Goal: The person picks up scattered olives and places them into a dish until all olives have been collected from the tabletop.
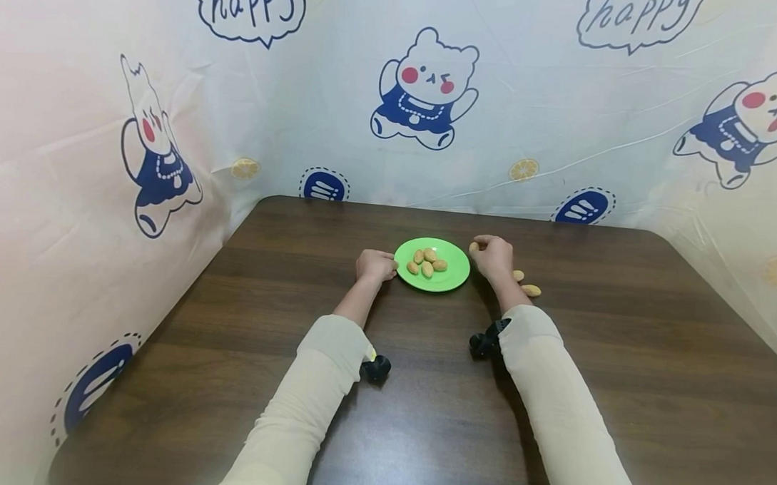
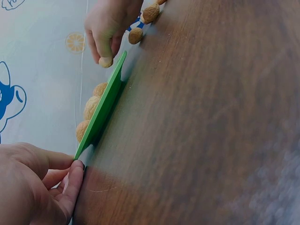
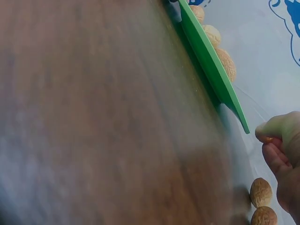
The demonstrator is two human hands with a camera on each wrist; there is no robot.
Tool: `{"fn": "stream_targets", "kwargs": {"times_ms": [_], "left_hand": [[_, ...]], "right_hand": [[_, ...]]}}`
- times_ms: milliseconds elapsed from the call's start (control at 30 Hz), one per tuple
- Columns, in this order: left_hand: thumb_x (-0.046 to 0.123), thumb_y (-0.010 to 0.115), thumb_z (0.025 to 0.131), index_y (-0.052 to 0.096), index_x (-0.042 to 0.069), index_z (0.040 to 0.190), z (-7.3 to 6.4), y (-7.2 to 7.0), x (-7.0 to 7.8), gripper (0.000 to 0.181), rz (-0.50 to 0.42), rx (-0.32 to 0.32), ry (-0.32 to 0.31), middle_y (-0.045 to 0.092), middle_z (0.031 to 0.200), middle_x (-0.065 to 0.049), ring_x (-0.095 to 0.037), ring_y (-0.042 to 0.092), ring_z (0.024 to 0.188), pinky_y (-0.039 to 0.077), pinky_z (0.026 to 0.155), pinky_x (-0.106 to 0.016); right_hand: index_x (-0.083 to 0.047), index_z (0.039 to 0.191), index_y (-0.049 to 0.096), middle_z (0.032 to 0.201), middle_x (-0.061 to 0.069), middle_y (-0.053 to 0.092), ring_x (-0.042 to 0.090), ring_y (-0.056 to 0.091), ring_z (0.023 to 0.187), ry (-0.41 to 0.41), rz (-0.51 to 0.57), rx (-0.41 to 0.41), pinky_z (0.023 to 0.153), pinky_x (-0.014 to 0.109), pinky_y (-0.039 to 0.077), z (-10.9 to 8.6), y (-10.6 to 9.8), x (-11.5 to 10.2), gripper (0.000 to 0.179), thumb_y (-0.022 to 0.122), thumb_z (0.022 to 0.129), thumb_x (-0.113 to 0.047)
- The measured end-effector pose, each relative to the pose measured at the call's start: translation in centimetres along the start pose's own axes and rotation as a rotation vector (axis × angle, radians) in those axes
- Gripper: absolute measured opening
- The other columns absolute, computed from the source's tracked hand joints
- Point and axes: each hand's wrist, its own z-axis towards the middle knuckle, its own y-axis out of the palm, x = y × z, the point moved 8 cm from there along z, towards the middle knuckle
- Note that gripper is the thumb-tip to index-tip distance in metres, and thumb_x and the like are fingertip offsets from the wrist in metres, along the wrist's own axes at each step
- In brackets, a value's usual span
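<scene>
A bright green plate [image 1: 454,272] lies on the table with several unshelled peanuts [image 1: 427,270] grouped on it. My left hand [image 1: 376,265] pinches the plate's left rim between thumb and fingers, as the left wrist view shows up close. Just off the right rim, my right hand [image 1: 494,259] holds one peanut [image 2: 106,62] between thumb and fingertips. In the right wrist view that peanut is mostly hidden by the fingers. More loose peanuts [image 1: 531,290] lie on the table beside the right wrist, partly covered by it.
The brown wooden table [image 1: 264,302] has a printed curtain [image 1: 342,91] behind it and along both sides. A black wrist camera [image 1: 375,370] hangs below the left sleeve, and another black camera [image 1: 484,344] below the right.
</scene>
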Motion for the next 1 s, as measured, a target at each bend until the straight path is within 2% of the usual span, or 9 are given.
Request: {"fn": "stream_targets", "kwargs": {"times_ms": [133,333,633,1000], "left_hand": [[0.007,0.069,0.082,0.074,0.010,0.100,-0.2,-0.1,0.0,0.019,-0.011,-0.015,-0.001,0.070,0.079,-0.005,-0.009,0.064,0.061,0.053,0.057,-0.017],[0.007,0.068,0.083,0.073,0.008,0.102,-0.8,-0.2,0.3,0.019,-0.007,-0.024,0.020,0.070,0.081,-0.006,-0.008,0.062,0.059,0.053,0.055,-0.017],[0.007,0.068,0.083,0.073,0.009,0.101,-0.5,-0.2,0.1,0.019,0.002,-0.023,0.014,0.070,0.080,-0.005,-0.008,0.061,0.057,0.052,0.052,-0.017],[0.007,0.069,0.082,0.074,0.011,0.100,-0.3,-0.1,0.0,0.019,-0.010,-0.019,0.004,0.069,0.079,-0.004,-0.007,0.062,0.058,0.053,0.057,-0.018]], "right_hand": [[-0.002,0.122,0.060,0.109,0.015,0.062,0.029,0.056,0.098,-0.009,0.013,-0.012,0.081,0.041,0.049,0.1,0.3,-0.4,0.032,0.054,0.093,-0.013],[-0.002,0.122,0.060,0.110,0.014,0.061,0.027,0.055,0.101,-0.004,0.037,-0.036,0.082,0.039,0.049,0.2,0.9,-1.0,0.032,0.055,0.092,-0.010],[-0.003,0.121,0.061,0.110,0.014,0.062,0.027,0.056,0.102,-0.065,-0.007,-0.075,0.084,0.039,0.049,0.3,2.2,-2.6,0.030,0.055,0.093,-0.011],[-0.006,0.123,0.060,0.114,0.012,0.061,0.025,0.055,0.106,-0.066,-0.023,-0.149,0.085,0.037,0.050,0.2,3.7,-3.6,0.032,0.058,0.092,-0.009]]}}
